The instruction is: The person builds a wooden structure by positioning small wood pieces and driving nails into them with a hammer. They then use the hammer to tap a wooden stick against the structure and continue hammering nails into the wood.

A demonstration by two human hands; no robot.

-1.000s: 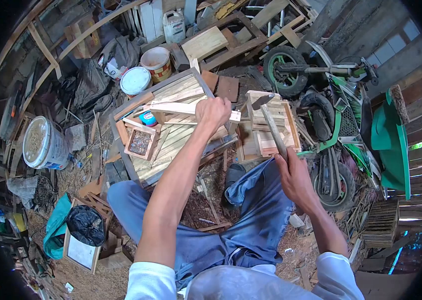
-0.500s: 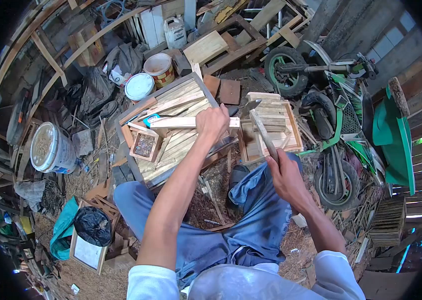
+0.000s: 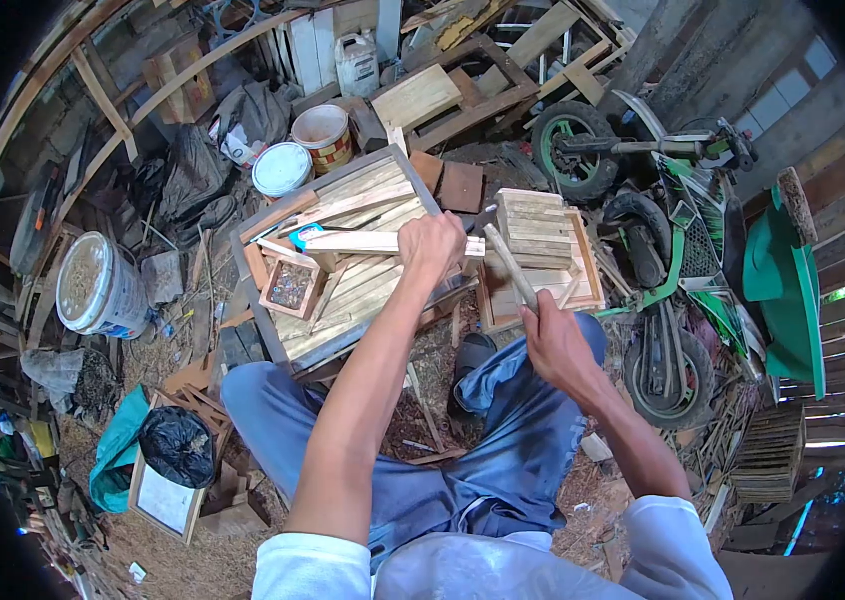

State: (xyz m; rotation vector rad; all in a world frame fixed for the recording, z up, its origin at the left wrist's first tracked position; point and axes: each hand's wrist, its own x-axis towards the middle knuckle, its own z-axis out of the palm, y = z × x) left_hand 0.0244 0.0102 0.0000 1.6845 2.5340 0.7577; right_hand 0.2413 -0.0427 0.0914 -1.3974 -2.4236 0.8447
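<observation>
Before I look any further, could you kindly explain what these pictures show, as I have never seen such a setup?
There is no machine here: you see a person's two bare hands, viewed by one camera worn on the head, looking forward and down. The left hand grips a pale wooden strip, which lies across a slatted wooden surface. The right hand holds a wooden-handled tool by its handle; its head is hard to make out. On the surface are more strips, a blue item partly hidden, and a small open box of bits too small to identify. Beside it sits a larger wooden box containing wood pieces.
</observation>
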